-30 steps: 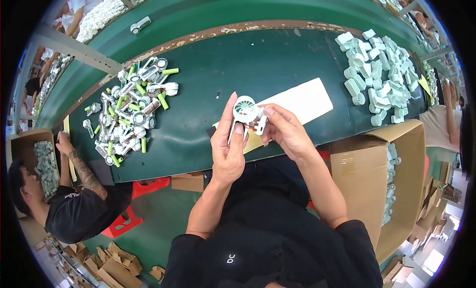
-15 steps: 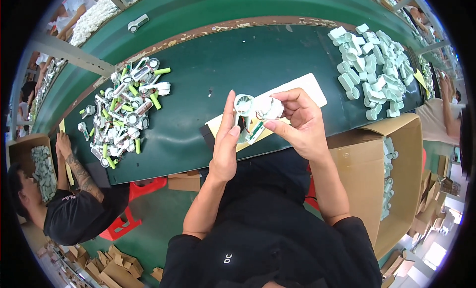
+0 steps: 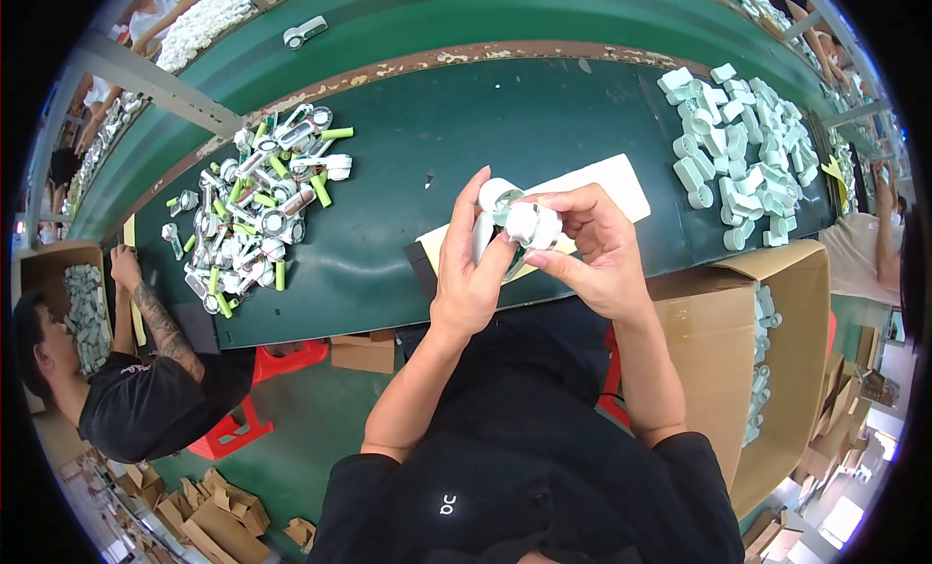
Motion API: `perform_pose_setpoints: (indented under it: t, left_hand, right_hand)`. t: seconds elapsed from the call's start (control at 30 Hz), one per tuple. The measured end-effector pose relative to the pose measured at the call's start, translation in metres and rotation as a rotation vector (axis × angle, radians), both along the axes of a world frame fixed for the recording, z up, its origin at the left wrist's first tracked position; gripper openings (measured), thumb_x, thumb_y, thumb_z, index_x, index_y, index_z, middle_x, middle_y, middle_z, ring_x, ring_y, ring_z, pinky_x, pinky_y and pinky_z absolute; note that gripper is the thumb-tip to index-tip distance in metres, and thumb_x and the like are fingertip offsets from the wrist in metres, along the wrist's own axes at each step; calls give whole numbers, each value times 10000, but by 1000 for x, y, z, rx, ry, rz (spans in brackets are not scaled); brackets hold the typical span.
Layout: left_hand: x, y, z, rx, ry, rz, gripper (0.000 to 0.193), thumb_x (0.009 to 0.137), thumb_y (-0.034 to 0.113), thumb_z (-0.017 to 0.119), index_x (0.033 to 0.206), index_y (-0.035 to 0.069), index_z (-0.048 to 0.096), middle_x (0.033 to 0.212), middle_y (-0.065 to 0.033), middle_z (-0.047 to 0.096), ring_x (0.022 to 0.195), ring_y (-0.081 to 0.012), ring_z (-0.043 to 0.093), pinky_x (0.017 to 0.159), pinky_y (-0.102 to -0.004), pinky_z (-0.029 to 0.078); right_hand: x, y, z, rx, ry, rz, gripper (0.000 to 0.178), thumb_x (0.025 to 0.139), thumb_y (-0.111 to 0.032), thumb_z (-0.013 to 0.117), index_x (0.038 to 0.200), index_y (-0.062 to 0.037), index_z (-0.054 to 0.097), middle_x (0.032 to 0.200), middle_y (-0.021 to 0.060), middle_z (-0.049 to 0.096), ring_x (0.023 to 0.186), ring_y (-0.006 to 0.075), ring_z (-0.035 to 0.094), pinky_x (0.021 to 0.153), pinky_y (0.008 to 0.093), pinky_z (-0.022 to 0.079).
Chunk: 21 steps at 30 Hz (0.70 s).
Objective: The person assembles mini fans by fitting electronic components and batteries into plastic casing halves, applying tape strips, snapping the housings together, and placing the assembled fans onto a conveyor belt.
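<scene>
Close in front of me, my left hand (image 3: 469, 273) is closed around a pale green plastic casing (image 3: 498, 192) with a round open head. My right hand (image 3: 604, 253) grips a white round fan part (image 3: 533, 225) between thumb and fingers. The white part is held right against the casing, and my left thumb reaches up beside it. Whether the two are joined cannot be seen, as fingers cover much of the casing. Beneath my hands, a pale sheet (image 3: 621, 190) lies on the dark green table (image 3: 408, 113).
To the left is a heap of white assemblies with green cylindrical cells (image 3: 254, 210). Pale green casings (image 3: 743, 156) are piled at the right. An open cardboard box (image 3: 701, 370) holding casings stands by my right arm. Another person (image 3: 146, 399) sits at the left.
The casing has tilted, hiding its open inside and wires. The white part has moved in against it, and my left thumb has risen beside it. The view has shifted slightly.
</scene>
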<state>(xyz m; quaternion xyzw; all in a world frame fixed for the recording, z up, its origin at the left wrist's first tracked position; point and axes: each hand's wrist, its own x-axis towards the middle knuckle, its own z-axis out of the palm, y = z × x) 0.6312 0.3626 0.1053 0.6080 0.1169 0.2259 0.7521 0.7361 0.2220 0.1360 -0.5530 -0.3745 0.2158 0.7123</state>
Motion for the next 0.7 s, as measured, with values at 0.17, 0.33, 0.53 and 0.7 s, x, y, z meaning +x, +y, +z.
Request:
perform_pose_setpoints:
  t: [0.17,0.33,0.53,0.7]
  left_hand:
    - [4,-2,3,-33,38,0,646,909,18,543,1539,-45,412,1247,-114,615,1129,-186,588,1059,-323,441]
    - [0,-6,12,-67,15,-4,656,893,-2,500,1541,-37,404,1288,-108,588,1195,-181,559,1054,-313,439]
    - [-1,-1,7,-148,-52,-62,570,983,116,416,1535,-20,381,1319,-126,587,1165,-189,578,965,-330,498]
    - [2,-2,8,-140,-11,-13,485,1004,160,383,1460,0,428,1204,-119,637,985,-181,638,812,-331,554]
  right_hand:
    - [-6,4,-4,36,91,-24,469,861,51,823,1270,-23,605,1190,95,687,1034,147,680,901,322,591]
    - [-9,6,4,-9,162,-121,438,883,42,807,1267,-7,603,1122,82,668,979,134,687,841,293,600]
    - [-4,4,4,-87,225,-92,421,907,31,785,1278,21,588,1190,92,672,1068,156,680,940,309,576]
    - [1,1,7,-151,94,-91,435,888,3,819,1278,21,626,1150,81,691,1033,145,683,905,306,571]
